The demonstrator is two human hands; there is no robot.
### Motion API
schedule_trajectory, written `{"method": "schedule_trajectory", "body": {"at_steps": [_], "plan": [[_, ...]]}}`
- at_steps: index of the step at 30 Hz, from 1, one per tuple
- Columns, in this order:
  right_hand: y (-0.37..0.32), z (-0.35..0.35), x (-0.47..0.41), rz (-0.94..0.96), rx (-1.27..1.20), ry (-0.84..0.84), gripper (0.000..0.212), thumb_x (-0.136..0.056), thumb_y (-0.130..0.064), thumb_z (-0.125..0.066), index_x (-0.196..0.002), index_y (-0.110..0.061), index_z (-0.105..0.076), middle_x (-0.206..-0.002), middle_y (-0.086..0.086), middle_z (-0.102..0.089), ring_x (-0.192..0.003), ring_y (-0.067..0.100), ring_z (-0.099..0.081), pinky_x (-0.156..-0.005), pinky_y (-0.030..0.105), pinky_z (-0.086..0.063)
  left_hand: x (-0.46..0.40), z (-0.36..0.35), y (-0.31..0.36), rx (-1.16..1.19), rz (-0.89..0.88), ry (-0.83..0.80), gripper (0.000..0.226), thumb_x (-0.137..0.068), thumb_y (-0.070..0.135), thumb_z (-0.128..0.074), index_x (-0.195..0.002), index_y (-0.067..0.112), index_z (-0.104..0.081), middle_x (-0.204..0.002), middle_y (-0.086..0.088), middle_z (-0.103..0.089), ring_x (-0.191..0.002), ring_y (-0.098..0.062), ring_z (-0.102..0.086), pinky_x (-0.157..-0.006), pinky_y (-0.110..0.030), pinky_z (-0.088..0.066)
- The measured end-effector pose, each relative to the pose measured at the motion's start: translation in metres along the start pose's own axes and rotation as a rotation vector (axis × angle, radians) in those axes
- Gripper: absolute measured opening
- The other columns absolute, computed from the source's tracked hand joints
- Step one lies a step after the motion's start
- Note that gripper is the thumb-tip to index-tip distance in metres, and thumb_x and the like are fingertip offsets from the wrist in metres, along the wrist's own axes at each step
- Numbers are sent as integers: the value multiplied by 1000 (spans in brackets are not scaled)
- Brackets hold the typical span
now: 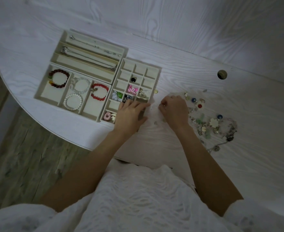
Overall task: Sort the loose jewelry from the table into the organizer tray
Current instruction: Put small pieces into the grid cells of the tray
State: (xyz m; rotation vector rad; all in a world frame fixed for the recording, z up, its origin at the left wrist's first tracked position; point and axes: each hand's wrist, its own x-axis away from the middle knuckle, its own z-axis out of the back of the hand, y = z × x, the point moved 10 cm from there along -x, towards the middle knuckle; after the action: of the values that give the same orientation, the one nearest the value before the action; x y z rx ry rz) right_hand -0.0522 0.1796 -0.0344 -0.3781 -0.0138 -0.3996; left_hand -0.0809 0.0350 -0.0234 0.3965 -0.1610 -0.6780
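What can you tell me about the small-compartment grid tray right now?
The grid tray is a cream, fabric-looking box of small square cells, sitting flat on the white table against two bigger trays. Far cells look empty; nearer ones hold a black piece, a pink charm and other small pieces. The left hand rests on its near end.

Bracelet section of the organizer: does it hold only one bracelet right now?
No: the bracelet section holds several, among them a dark red beaded bracelet, a white pearl bracelet and a bright red bracelet.
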Motion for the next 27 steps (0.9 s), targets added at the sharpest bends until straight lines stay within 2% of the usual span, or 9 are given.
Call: {"method": "schedule_trajectory", "body": {"at_steps": [2, 4, 7, 9, 13, 16, 20, 22, 27], "plan": [[0, 5, -2, 1, -38, 24, 12, -83, -17, -63, -88, -8, -70, -82, 8, -67, -79, 24, -55, -71, 29, -36, 0, 3, 0, 23, -3, 25, 40, -75, 29, -75, -113, 18, -67, -96, -3, -69, -92, -27, -59, -81, -37, -42], [-1, 13, -10, -22, -170, 52, 14, -81, -14, -63, -92, -10, -70, -86, 6, -67, -79, 21, -54, -72, 28, -37, -2, 14, -9, 61, 34, 80, 33, -82, 34, -62, -111, 18, -68, -97, -3, -70, -92, -27, -59, -83, -38, -41], [-18, 26, -31, 7, -348, 88, 18, -77, -9, -63, -95, -12, -65, -90, 2, -63, -81, 16, -50, -72, 27, -36, -5, 34, -35, 82, 131, 177, 35, -84, 35, -51, -110, 17, -67, -101, -5, -68, -92, -29, -59, -82, -39, -42], [-38, 28, -45, 75, -328, 86, 18, -76, -7, -62, -93, -11, -64, -89, 3, -63, -83, 18, -49, -72, 29, -37, -6, 44, -57, 61, 194, 215, 32, -85, 32, -53, -111, 17, -66, -103, -8, -65, -91, -31, -56, -77, -38, -41], [-55, 8, -62, 144, -244, 16, 17, -76, -8, -62, -93, -12, -66, -96, 5, -63, -88, 25, -54, -78, 37, -42, -9, 50, -92, 53, 277, 239, 32, -86, 28, -54, -112, 13, -65, -103, -11, -62, -93, -33, -54, -82, -41, -40], [-47, 10, -61, 100, -288, 46, 21, -76, -8, -62, -96, -12, -66, -101, 6, -62, -92, 23, -53, -78, 33, -40, -12, 52, -104, 56, 302, 233, 34, -86, 27, -53, -114, 13, -66, -103, -12, -62, -94, -33, -54, -84, -42, -42], [-34, 19, -62, 30, -241, 101, 11, -78, -11, -64, -88, -11, -70, -96, 7, -60, -91, 25, -51, -75, 28, -40, -15, 52, -107, 121, 288, 197, 33, -87, 21, -59, -118, 13, -63, -102, -13, -63, -95, -34, -56, -83, -44, -46], [-38, 17, -69, 44, -202, 68, 8, -79, -14, -66, -83, -12, -73, -95, 8, -60, -91, 27, -50, -78, 33, -41, -16, 52, -109, 147, 279, 185, 32, -87, 21, -59, -118, 13, -63, -101, -13, -65, -93, -34, -58, -82, -45, -48], [-56, 0, -83, 60, -48, -28, 15, -80, -26, -66, -83, -16, -77, -101, 2, -56, -97, 24, -43, -83, 31, -35, -18, 55, -115, 149, 281, 179, 28, -85, 18, -64, -112, 12, -66, -98, -11, -67, -90, -33, -60, -79, -47, -50]]}}
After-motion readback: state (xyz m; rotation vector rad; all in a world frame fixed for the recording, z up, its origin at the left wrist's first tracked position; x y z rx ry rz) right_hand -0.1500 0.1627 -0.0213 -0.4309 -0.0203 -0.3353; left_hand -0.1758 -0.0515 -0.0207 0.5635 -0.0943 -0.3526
